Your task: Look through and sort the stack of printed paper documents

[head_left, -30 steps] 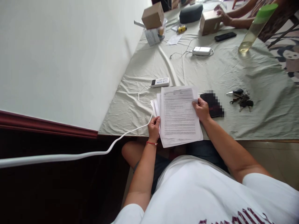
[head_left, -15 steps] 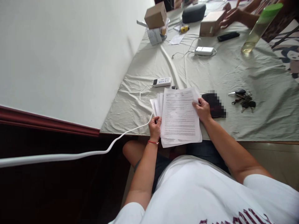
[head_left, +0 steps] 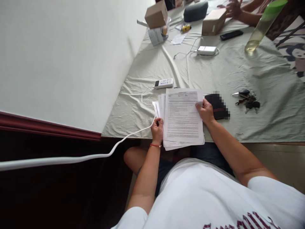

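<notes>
A stack of printed paper sheets [head_left: 184,117] is held between my two hands over the table's near edge. The sheets are slightly fanned, with several edges showing on the left and at the bottom. My left hand [head_left: 157,129], with a red string bracelet at the wrist, is closed on the left side of the stack. My right hand [head_left: 206,112] pinches the right edge, thumb on top of the front sheet. Just beyond my right hand lies a dark, partly blurred-out wallet-like item [head_left: 217,106]. A white cable [head_left: 133,135] runs past my left hand.
On the cloth-covered table [head_left: 143,79] lie keys [head_left: 249,100], a white power bank [head_left: 164,83] and another white device [head_left: 206,50]. A green-lidded bottle [head_left: 265,27] stands right. Cardboard boxes [head_left: 156,14] are farther back. Another person's hands [head_left: 234,9] are near one box.
The view has shifted slightly. The stack's sheets sit a little differently on the left, both hands keeping their grip. The other person's hands have moved at the far box.
</notes>
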The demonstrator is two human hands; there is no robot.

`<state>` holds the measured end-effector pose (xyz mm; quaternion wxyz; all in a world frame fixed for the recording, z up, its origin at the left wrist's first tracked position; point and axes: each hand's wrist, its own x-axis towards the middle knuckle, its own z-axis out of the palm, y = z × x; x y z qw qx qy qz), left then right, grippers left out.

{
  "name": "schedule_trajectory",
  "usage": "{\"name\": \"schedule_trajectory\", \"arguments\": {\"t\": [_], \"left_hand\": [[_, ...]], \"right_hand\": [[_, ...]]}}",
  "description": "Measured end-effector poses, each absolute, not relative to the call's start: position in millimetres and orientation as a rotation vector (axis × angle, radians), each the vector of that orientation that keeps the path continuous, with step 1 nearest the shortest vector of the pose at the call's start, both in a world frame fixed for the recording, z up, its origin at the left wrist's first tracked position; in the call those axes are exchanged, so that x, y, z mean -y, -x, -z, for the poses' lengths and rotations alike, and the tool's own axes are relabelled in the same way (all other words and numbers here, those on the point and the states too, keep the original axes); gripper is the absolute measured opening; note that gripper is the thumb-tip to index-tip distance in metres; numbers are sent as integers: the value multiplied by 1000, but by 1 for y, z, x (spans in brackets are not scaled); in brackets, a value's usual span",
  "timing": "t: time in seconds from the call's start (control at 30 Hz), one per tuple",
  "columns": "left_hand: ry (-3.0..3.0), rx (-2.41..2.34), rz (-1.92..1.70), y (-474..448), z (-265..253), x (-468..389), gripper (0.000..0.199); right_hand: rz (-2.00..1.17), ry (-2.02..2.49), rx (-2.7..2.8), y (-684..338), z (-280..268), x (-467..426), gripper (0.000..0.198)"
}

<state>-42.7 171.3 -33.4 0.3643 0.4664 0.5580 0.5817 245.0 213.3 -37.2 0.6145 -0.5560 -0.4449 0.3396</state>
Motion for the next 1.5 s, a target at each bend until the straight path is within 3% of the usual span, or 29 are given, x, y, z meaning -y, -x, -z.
{"name": "schedule_trajectory", "arguments": {"t": [0.23,0.5,0.77,1.0,1.5], "left_hand": [[-1211,-1476,-1487,43,33,-172,26],[-1152,-1363,-1533,43,36,-175,40],[-1252,-1415,-1505,43,33,-171,21],[-1241,-1449,-1490,42,28,-170,17],[-1135,-1410,-1450,40,25,-169,32]], "right_hand": [[-799,1232,981,-244,30,-212,34],[-845,1220,935,-244,25,-208,33],[-848,1169,865,-244,28,-211,36],[-917,1140,849,-242,26,-211,38],[-963,1110,904,-242,28,-209,44]]}}
